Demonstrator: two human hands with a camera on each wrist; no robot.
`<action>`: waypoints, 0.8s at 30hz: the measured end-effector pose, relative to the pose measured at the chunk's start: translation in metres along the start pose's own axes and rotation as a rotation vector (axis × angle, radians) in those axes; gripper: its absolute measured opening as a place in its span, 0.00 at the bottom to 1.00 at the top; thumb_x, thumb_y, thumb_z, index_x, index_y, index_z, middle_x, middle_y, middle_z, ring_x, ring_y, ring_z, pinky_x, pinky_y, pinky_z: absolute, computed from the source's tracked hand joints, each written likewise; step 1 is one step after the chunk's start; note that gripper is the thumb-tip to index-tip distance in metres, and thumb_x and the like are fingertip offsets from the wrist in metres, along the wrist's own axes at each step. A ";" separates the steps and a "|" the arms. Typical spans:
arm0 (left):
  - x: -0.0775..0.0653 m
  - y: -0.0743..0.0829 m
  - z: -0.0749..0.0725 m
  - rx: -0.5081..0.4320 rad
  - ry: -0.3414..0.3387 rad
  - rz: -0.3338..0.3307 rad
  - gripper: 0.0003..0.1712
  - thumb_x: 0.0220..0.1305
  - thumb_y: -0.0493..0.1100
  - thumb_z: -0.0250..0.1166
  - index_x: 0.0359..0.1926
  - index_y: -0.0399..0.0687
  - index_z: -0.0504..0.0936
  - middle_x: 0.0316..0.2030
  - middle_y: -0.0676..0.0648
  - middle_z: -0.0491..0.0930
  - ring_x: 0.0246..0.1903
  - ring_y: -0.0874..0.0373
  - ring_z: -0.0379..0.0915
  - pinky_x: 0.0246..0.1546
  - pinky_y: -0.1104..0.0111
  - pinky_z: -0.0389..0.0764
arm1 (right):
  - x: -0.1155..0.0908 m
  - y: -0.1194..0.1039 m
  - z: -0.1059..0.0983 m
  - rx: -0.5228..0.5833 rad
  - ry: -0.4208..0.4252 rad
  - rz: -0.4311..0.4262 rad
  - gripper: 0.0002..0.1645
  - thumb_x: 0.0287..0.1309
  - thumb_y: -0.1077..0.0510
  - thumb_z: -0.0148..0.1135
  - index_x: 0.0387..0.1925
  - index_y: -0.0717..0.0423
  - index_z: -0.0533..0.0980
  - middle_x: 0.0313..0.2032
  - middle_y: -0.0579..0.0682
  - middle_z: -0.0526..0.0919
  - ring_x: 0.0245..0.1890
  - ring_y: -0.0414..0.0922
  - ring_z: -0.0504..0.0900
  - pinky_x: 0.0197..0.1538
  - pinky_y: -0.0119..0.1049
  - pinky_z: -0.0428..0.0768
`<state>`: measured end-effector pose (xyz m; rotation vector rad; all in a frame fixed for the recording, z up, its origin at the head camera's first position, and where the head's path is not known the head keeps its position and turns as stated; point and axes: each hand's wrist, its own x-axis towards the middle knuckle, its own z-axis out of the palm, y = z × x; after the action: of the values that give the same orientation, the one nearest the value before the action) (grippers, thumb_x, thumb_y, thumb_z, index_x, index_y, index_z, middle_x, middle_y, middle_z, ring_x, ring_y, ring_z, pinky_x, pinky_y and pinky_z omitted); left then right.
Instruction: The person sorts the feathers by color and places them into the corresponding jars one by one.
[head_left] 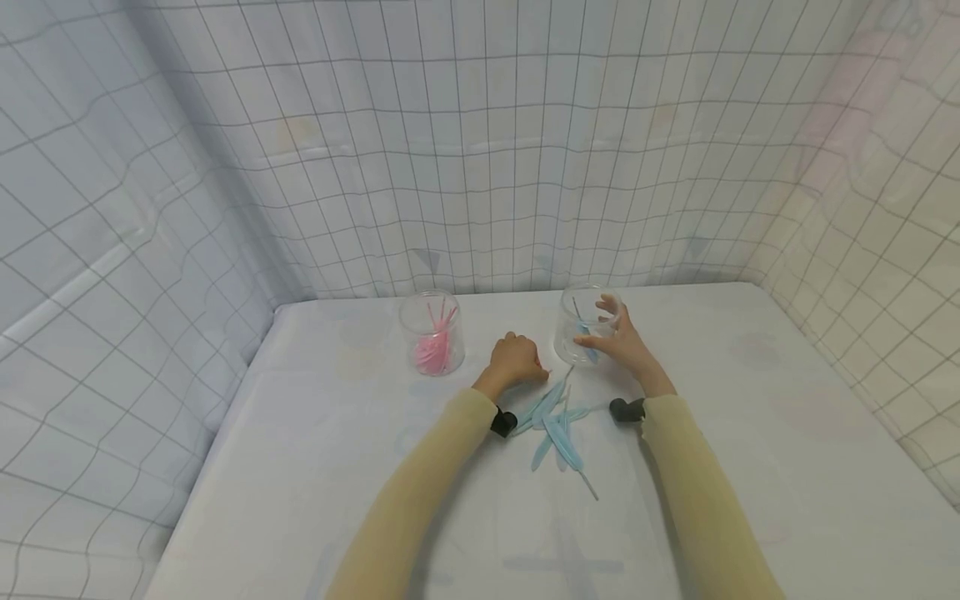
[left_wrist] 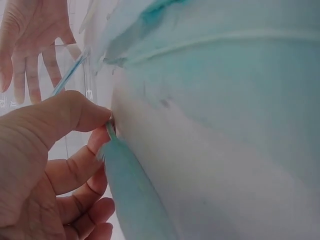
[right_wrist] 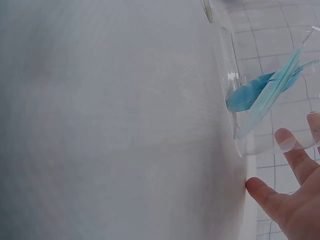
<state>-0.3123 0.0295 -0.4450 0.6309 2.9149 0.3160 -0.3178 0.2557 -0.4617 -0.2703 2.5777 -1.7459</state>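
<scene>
My left hand [head_left: 514, 365] is low over the table, beside the top of a loose pile of light blue feathers [head_left: 557, 429]. In the left wrist view its thumb and forefinger pinch the quill of one blue feather [left_wrist: 132, 192]. My right hand [head_left: 628, 346] is at the right side of a clear jar [head_left: 561, 343], its fingers spread around the wall. Fingertips [right_wrist: 286, 139] seem to touch the jar in the right wrist view, while the thumb stands apart from it. Blue feathers [right_wrist: 270, 95] lean inside this jar, quills up.
A second clear jar [head_left: 407, 327] holding pink feathers [head_left: 432, 353] stands to the left of my left hand. The white table [head_left: 300, 467] ends at a grid-patterned curtain [head_left: 480, 192] at the back, with more curtain on both sides.
</scene>
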 end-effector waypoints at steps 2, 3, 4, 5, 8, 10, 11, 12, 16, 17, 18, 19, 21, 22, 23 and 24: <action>0.000 -0.001 0.001 -0.001 0.004 0.009 0.12 0.54 0.54 0.67 0.23 0.52 0.85 0.30 0.52 0.76 0.37 0.54 0.66 0.42 0.63 0.69 | -0.001 -0.003 0.000 0.007 -0.009 0.012 0.62 0.48 0.47 0.73 0.72 0.46 0.40 0.71 0.52 0.48 0.66 0.56 0.53 0.62 0.59 0.56; 0.000 -0.001 0.001 -0.015 0.006 0.010 0.12 0.54 0.53 0.67 0.24 0.52 0.86 0.30 0.52 0.76 0.37 0.54 0.66 0.42 0.63 0.69 | -0.002 -0.007 0.000 0.012 -0.013 0.016 0.62 0.48 0.48 0.73 0.72 0.47 0.40 0.71 0.53 0.48 0.66 0.57 0.53 0.62 0.59 0.56; 0.000 -0.002 0.002 -0.033 0.008 0.010 0.12 0.54 0.53 0.67 0.25 0.51 0.86 0.30 0.52 0.77 0.37 0.54 0.66 0.41 0.63 0.69 | -0.004 -0.011 0.000 0.019 -0.015 0.020 0.62 0.49 0.48 0.74 0.72 0.48 0.40 0.71 0.54 0.48 0.66 0.58 0.52 0.62 0.60 0.56; 0.000 -0.003 0.003 -0.056 0.007 0.009 0.13 0.55 0.53 0.67 0.27 0.51 0.87 0.31 0.52 0.77 0.37 0.54 0.66 0.40 0.63 0.69 | -0.005 -0.015 0.000 0.024 -0.021 0.022 0.62 0.49 0.49 0.73 0.72 0.50 0.40 0.71 0.56 0.48 0.66 0.59 0.52 0.62 0.60 0.55; 0.002 -0.008 0.004 -0.171 0.008 0.002 0.13 0.57 0.53 0.65 0.31 0.49 0.88 0.32 0.53 0.77 0.38 0.55 0.66 0.38 0.65 0.69 | -0.011 -0.027 0.000 0.037 -0.030 0.020 0.60 0.51 0.53 0.72 0.71 0.54 0.40 0.70 0.58 0.47 0.66 0.61 0.51 0.62 0.61 0.54; 0.003 -0.010 0.003 -0.259 0.020 -0.002 0.13 0.59 0.52 0.64 0.32 0.49 0.88 0.33 0.53 0.78 0.39 0.54 0.66 0.37 0.65 0.69 | -0.014 -0.031 0.001 0.034 -0.033 0.018 0.59 0.52 0.54 0.71 0.71 0.55 0.40 0.70 0.58 0.47 0.66 0.61 0.50 0.63 0.60 0.54; 0.003 -0.011 0.001 -0.295 0.032 0.001 0.13 0.60 0.51 0.63 0.32 0.49 0.88 0.33 0.53 0.78 0.40 0.54 0.66 0.38 0.65 0.69 | -0.015 -0.032 0.001 0.030 -0.034 0.018 0.58 0.53 0.54 0.70 0.71 0.55 0.40 0.70 0.58 0.47 0.66 0.61 0.50 0.63 0.60 0.54; 0.004 -0.012 -0.001 -0.322 0.049 0.007 0.12 0.60 0.51 0.63 0.32 0.49 0.88 0.34 0.53 0.79 0.41 0.54 0.67 0.38 0.65 0.69 | -0.015 -0.033 0.001 0.027 -0.031 0.019 0.58 0.53 0.54 0.70 0.71 0.56 0.40 0.70 0.58 0.47 0.66 0.60 0.50 0.63 0.59 0.54; 0.005 -0.011 -0.012 -0.374 0.149 0.055 0.11 0.60 0.48 0.63 0.34 0.48 0.88 0.40 0.50 0.81 0.41 0.52 0.69 0.41 0.62 0.71 | -0.015 -0.033 0.001 0.017 -0.025 0.021 0.58 0.54 0.53 0.70 0.71 0.56 0.40 0.70 0.58 0.48 0.66 0.60 0.51 0.62 0.59 0.55; 0.006 -0.010 -0.016 -0.387 0.175 0.072 0.11 0.60 0.47 0.63 0.34 0.48 0.88 0.42 0.50 0.81 0.42 0.52 0.70 0.42 0.62 0.72 | -0.015 -0.033 0.001 0.018 -0.023 0.021 0.58 0.53 0.53 0.70 0.71 0.55 0.40 0.70 0.58 0.48 0.66 0.60 0.51 0.62 0.59 0.56; 0.007 -0.009 -0.019 -0.407 0.200 0.091 0.11 0.60 0.46 0.62 0.33 0.47 0.88 0.44 0.49 0.81 0.42 0.52 0.71 0.42 0.62 0.73 | -0.015 -0.033 0.001 0.019 -0.023 0.021 0.58 0.53 0.53 0.70 0.71 0.55 0.40 0.70 0.58 0.48 0.66 0.60 0.51 0.62 0.59 0.56; 0.007 -0.008 -0.022 -0.426 0.223 0.109 0.10 0.60 0.46 0.62 0.33 0.46 0.87 0.46 0.49 0.80 0.44 0.52 0.72 0.44 0.62 0.73 | -0.015 -0.032 0.001 0.020 -0.025 0.018 0.58 0.53 0.53 0.70 0.71 0.55 0.40 0.70 0.58 0.48 0.66 0.61 0.51 0.62 0.60 0.56; 0.009 -0.005 -0.028 -0.465 0.262 0.151 0.10 0.61 0.45 0.61 0.32 0.44 0.86 0.49 0.47 0.79 0.48 0.53 0.72 0.49 0.62 0.72 | -0.015 -0.032 0.001 0.023 -0.025 0.019 0.58 0.53 0.53 0.70 0.71 0.55 0.40 0.70 0.58 0.48 0.66 0.61 0.51 0.62 0.60 0.56; 0.010 -0.003 -0.031 -0.486 0.283 0.169 0.10 0.62 0.45 0.61 0.32 0.44 0.86 0.51 0.47 0.79 0.50 0.53 0.71 0.51 0.62 0.71 | -0.014 -0.032 0.001 0.025 -0.025 0.019 0.58 0.53 0.53 0.70 0.71 0.55 0.41 0.70 0.58 0.48 0.66 0.61 0.51 0.61 0.60 0.56; 0.011 0.000 -0.035 -0.514 0.303 0.180 0.11 0.63 0.45 0.61 0.32 0.44 0.85 0.52 0.47 0.78 0.53 0.53 0.69 0.54 0.62 0.69 | -0.014 -0.033 0.001 0.026 -0.028 0.017 0.58 0.53 0.53 0.70 0.71 0.55 0.41 0.70 0.58 0.48 0.66 0.61 0.51 0.61 0.61 0.56; 0.012 0.002 -0.038 -0.548 0.326 0.194 0.11 0.64 0.45 0.61 0.32 0.43 0.84 0.54 0.47 0.77 0.55 0.53 0.68 0.56 0.61 0.67 | -0.014 -0.033 0.001 0.026 -0.031 0.015 0.57 0.53 0.53 0.70 0.71 0.55 0.41 0.70 0.59 0.48 0.65 0.61 0.51 0.61 0.61 0.56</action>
<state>-0.3289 0.0296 -0.4089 0.8215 2.8383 1.2918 -0.2993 0.2449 -0.4329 -0.2751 2.5269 -1.7550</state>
